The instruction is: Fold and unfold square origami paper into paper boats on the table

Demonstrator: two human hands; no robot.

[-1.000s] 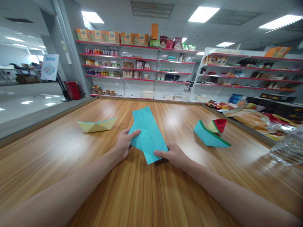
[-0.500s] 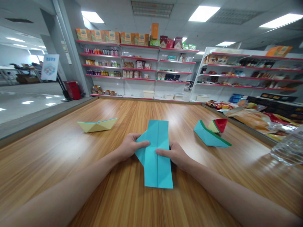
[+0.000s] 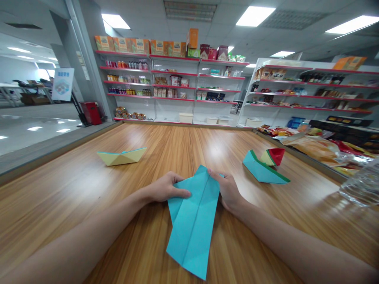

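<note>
A folded sheet of blue paper (image 3: 197,217) slants in front of me, with a crease down its length and a triangular flap sticking out on its left. My left hand (image 3: 167,187) pinches that flap, thumb on top and fingers underneath. Near the paper's far right corner, my right hand (image 3: 229,191) grips the edge with its thumb on top; its other fingers are mostly hidden. Farther off to the left sits a yellow paper boat (image 3: 122,157) with a blue rim. On the right stands a blue paper boat (image 3: 262,169) with a green rim, beside a red and yellow folded paper piece (image 3: 274,157).
The wooden table (image 3: 133,240) has a raised edge. A clear plastic container (image 3: 363,185) stands at the right edge, near packaged snacks (image 3: 314,148). Stocked shelves (image 3: 174,75) line the back. A sign (image 3: 62,85) and a red box (image 3: 90,113) stand on the left.
The blue paper has turned so its near end points left, and has come closer to me. My right hand has slid from its right side up to the far corner.
</note>
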